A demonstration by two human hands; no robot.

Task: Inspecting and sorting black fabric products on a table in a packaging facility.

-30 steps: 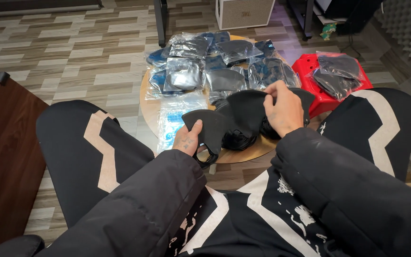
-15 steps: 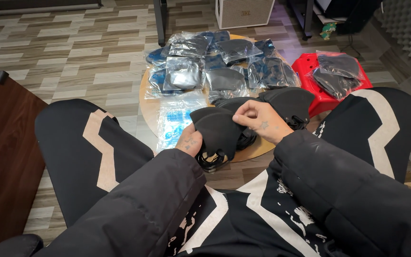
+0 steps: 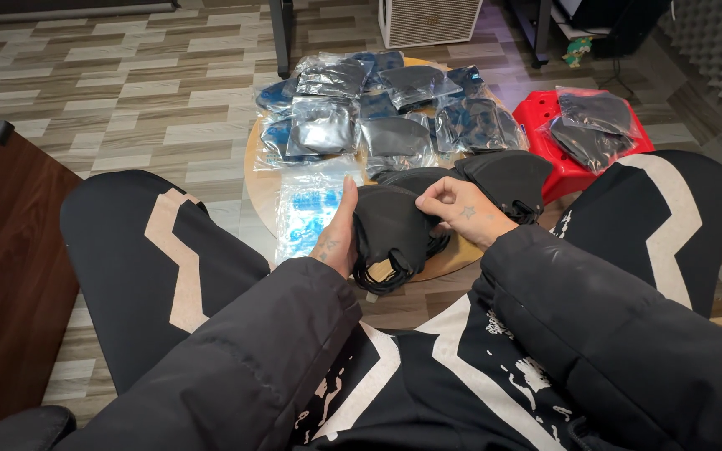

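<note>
the left hand (image 3: 338, 235) grips a stack of black masks (image 3: 390, 234) at the near edge of the round wooden table (image 3: 262, 179) — the right hand (image 3: 461, 209) pinches the stack's top. bagged masks (image 3: 323, 127) crowd the far edge; a red stool (image 3: 574, 171) stands just beside.

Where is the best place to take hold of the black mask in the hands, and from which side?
Probably at the folded upper edge of the black mask, coming from the right, where the right hand already pinches it. The left hand backs the stack from the left, and the ear loops hang loose below, so the bottom offers a poor grip.
</note>
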